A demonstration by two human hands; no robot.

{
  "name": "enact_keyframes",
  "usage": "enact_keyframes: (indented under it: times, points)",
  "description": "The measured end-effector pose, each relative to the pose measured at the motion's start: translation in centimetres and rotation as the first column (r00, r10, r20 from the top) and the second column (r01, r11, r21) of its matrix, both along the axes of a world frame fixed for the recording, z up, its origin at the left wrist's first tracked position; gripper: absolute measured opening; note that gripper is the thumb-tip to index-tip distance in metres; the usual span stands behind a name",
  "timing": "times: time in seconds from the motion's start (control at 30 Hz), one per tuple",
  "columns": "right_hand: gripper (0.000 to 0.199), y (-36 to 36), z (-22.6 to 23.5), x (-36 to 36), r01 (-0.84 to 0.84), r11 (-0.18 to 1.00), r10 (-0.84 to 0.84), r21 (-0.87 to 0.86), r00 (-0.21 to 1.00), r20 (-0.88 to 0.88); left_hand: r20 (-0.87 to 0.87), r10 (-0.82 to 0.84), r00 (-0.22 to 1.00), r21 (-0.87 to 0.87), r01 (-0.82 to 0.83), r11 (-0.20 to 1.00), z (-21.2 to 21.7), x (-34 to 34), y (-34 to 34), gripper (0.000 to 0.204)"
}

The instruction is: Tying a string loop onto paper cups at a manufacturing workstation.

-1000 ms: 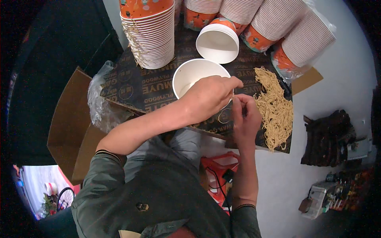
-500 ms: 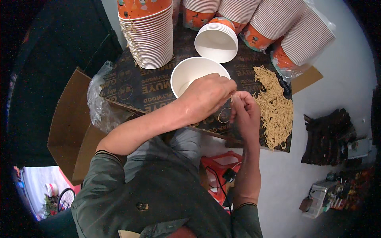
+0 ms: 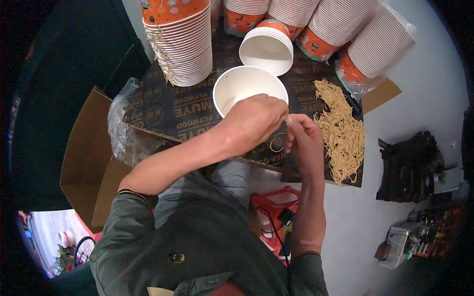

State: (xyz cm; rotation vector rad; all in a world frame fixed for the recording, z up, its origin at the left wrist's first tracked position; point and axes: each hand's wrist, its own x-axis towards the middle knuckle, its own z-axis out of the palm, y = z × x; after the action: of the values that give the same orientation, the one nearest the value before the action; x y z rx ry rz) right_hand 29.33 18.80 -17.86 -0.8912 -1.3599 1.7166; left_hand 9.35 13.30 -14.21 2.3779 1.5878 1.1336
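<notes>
A white paper tub (image 3: 238,81) stands with its mouth up near the front of the board, its lower right covered by my left hand (image 3: 256,118). My left fingers are pinched together at the tub's near right rim, their tips partly hidden. Close against them, my right hand (image 3: 305,140) pinches with thumb and forefinger. A thin tan cord (image 3: 278,142) runs between the two pinches and hangs in a small loop below them. Right of my right hand lies a loose heap of tan cords (image 3: 340,135).
A tall stack of tubs (image 3: 185,52) with cords along its side stands at the left. Another tub (image 3: 266,48) lies tipped behind, before bagged tub stacks (image 3: 382,42). A cardboard box (image 3: 86,153) and clear plastic (image 3: 123,123) are at the left, a red stool (image 3: 274,197) below.
My hands stay pinched together on the cord with only a slight shift. The view has moved a little; tubs and heap lie as before.
</notes>
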Motion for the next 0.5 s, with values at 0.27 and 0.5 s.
enact_keyframes:
  times: [0.27,0.5]
  points:
    - [0.031,0.6,0.9,1.3,0.014,0.983,-0.051,-0.183,0.979,-0.196,0.092,-0.018,0.996,-0.063,0.024,0.998,-0.1,-0.7,-0.1,0.013]
    - [0.031,0.9,1.0,1.4,-0.015,0.988,-0.022,-0.154,0.973,-0.231,0.171,0.008,0.985,-0.223,0.031,0.974,0.4,-0.8,0.0,0.016]
